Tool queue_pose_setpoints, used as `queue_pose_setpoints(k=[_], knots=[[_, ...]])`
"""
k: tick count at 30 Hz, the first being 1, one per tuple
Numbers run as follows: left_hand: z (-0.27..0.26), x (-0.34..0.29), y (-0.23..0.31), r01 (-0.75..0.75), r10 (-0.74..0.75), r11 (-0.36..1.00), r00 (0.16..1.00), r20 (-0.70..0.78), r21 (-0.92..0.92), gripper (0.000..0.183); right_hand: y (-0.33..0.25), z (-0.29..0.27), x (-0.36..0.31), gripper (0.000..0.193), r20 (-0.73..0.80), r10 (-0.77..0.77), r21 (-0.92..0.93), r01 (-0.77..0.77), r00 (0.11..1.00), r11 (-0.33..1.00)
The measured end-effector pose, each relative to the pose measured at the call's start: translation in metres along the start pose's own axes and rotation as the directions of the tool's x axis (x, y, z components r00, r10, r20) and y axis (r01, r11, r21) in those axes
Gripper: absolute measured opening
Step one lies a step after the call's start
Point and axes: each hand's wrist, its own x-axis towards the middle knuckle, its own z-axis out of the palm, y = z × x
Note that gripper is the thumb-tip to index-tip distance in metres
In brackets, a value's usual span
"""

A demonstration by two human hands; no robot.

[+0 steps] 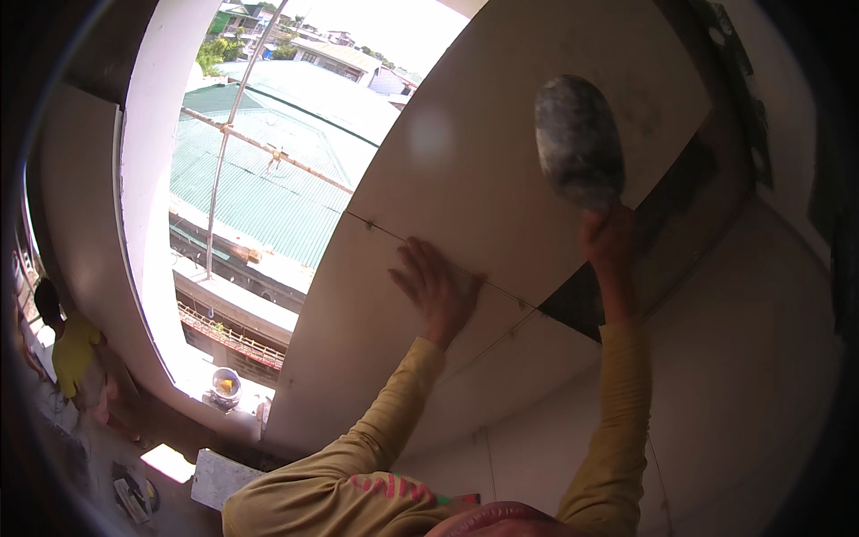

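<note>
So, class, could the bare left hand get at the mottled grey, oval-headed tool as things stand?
Probably yes: the left hand, spread over the smooth beige panel, looks free, and nothing visible blocks its way to the tool, though the right hand grips it.

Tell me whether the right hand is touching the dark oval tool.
Touching. The head view shows the right hand closed in a fist at the lower end of the dark oval tool.

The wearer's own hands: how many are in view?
2: the left hand, spread across a panel seam; the right hand, gripping a rounded grey tool.
</note>
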Motion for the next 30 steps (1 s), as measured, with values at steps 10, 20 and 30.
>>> queue_pose_setpoints(k=[10, 20, 30], knots=[[0.009, -0.003, -0.007, -0.059, 0.059, 0.998, 0.996, -0.067, 0.001, 0.122, 0.043, -0.018, 0.07, 0.05, -0.182, -0.093, 0.2, 0.13, 0.979, 0.971], [0.008, 0.003, -0.011, -0.046, 0.045, 0.999, 0.997, -0.056, -0.009, 0.121, -0.008, -0.062, 0.117, 0.048, -0.023, 0.386, 0.175, -0.376, 0.922, 0.91], [0.004, 0.0, -0.003, -0.05, 0.051, 0.999, 0.997, -0.052, 0.016, 0.121, 0.013, -0.068, 0.133, 0.065, -0.079, 0.306, 0.314, -0.268, 0.949, 0.911]])
